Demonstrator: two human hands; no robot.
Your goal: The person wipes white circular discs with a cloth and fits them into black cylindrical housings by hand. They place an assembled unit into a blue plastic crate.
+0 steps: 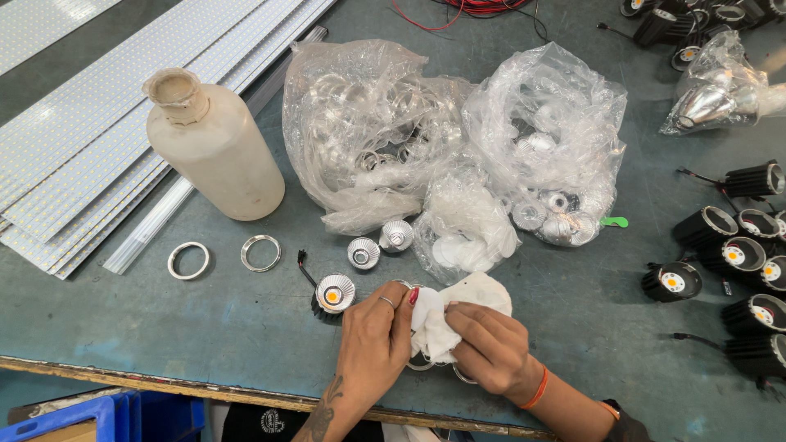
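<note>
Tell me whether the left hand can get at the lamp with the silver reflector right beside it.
Probably yes. The left hand lies just right of the lamp with the silver reflector, with bare table between them. But its grip is on the white cloth, shared with the right hand, so it must let go first.

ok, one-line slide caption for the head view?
Both hands, left hand and right hand, press a white cloth at a workbench, beside a lamp module.
</note>
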